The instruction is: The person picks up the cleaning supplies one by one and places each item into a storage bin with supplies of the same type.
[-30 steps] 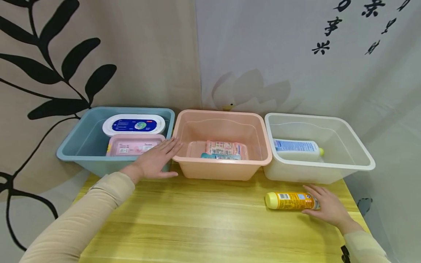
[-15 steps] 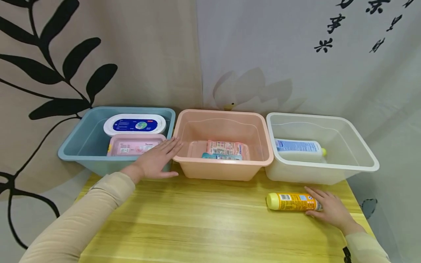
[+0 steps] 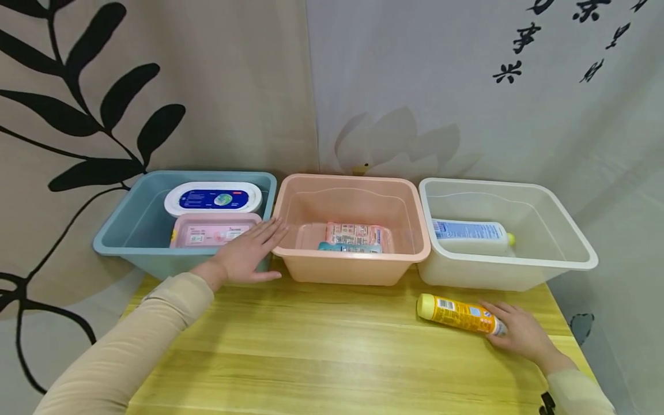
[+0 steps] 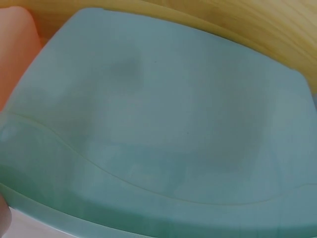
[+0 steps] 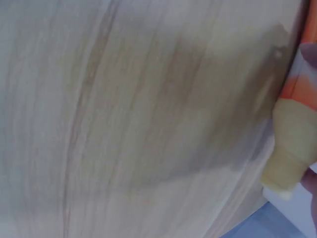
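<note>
My right hand (image 3: 524,336) grips the right end of a yellow bottle (image 3: 461,314) with an orange label, at the right of the table. The bottle lies slanted, its pale yellow end pointing left. In the right wrist view, the narrow end of the bottle (image 5: 292,144) shows at the right edge, with bits of fingers round it. My left hand (image 3: 244,253) rests, fingers straight, on the front right corner of the blue bin (image 3: 171,251), its fingertips at the peach bin's (image 3: 353,257) rim. The left wrist view is filled by the blue bin's wall (image 4: 163,114).
In the blue bin are a white wipes box (image 3: 212,199) and a pink box (image 3: 207,231). Small pink and blue packets (image 3: 353,233) lie in the peach bin. A white bottle (image 3: 469,236) lies in the white bin (image 3: 510,262). A curtain (image 3: 233,86) hangs behind the wooden table (image 3: 311,346).
The yellow bottle has turned from level to slanted, its right end now nearer me, as my right hand closes on it. My left hand has stayed in place.
</note>
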The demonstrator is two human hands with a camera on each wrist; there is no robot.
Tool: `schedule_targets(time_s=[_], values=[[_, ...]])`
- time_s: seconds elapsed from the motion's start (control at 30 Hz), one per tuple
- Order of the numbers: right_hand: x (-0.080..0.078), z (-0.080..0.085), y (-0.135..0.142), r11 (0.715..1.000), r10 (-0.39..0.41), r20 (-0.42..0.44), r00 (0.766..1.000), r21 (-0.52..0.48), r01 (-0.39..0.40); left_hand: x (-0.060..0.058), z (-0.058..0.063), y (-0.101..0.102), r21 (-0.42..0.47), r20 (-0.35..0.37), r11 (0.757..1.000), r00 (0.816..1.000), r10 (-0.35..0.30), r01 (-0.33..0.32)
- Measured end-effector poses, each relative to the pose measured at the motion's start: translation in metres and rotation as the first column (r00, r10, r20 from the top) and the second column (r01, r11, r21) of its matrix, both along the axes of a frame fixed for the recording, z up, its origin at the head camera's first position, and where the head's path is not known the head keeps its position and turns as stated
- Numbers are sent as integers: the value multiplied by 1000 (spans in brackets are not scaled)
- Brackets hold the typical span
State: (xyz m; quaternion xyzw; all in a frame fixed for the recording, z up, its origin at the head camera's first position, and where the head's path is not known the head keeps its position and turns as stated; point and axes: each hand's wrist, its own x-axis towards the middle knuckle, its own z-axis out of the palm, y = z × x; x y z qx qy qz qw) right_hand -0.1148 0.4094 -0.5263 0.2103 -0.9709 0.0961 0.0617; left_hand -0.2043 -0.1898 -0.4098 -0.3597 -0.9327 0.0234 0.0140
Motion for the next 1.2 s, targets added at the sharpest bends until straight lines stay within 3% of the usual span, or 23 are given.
schedule_targets(time_s=[0.13,0.4,0.7,1.2], values=[[4,9,-4,998,-39,61,997,-47,42,-1,-1,0,9,-2,1000,1000,-4,4],[14,24,-2,992,-93,100,991,-80,102,1,-2,0,13,-5,1000,1000,-6,6],[18,45,-1,976,-70,98,993,-197,88,0,0,1,5,8,1000,1000,7,-7],[24,84,1,965,-45,159,986,-247,84,2,2,2,-5,16,1000,1000,22,-22]])
